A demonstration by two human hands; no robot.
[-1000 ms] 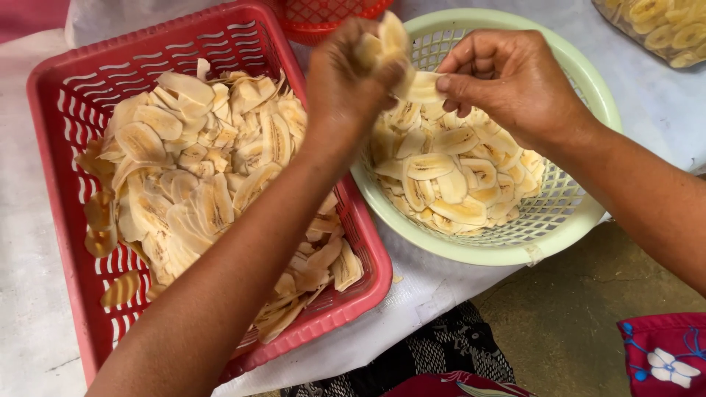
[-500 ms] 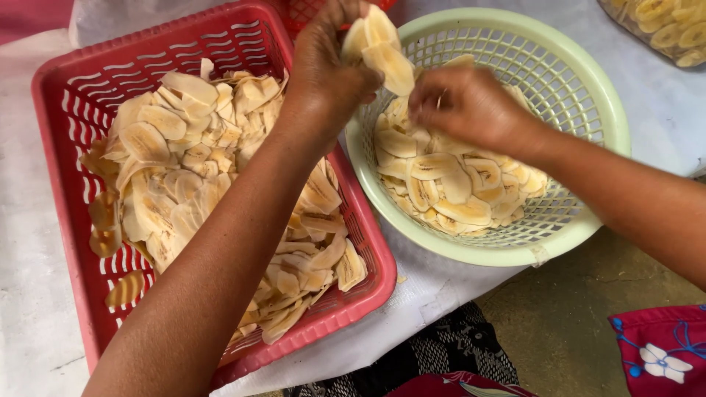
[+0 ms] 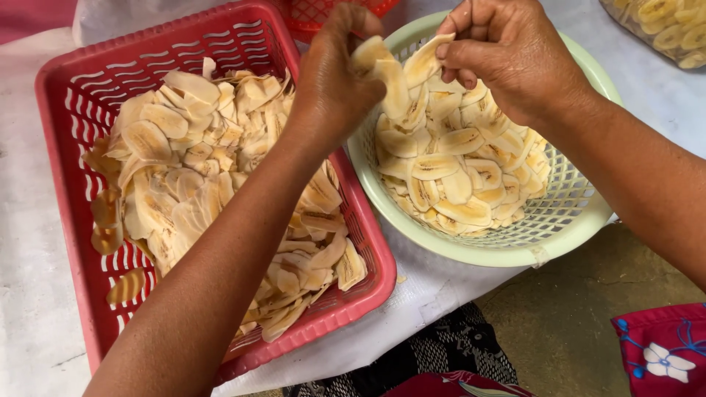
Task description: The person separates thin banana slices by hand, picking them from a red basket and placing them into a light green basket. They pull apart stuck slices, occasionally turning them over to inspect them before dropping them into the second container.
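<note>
White cloth covers the desk (image 3: pixel 44 95), and above it the left hand (image 3: pixel 334 81) pinches a small stack of pale banana slices (image 3: pixel 382 66) while the right hand (image 3: pixel 507 55) pinches one slice off that stack, over the round pale-green basket (image 3: pixel 581 228) half full of slices. Just left sits a rectangular red basket (image 3: pixel 66 147) heaped with thinner slices; a clear container (image 3: pixel 658 26) of slices stands at the far right corner.

The left hand (image 3: pixel 334 77) holds a small stack of banana slices (image 3: pixel 382 66) above the rim of the pale green basket (image 3: pixel 471 254). The right hand (image 3: pixel 507 51) pinches one long slice (image 3: pixel 425 59) just beside that stack. Left of the left forearm stands a red rectangular basket (image 3: pixel 66 140) heaped with thin slices.
</note>
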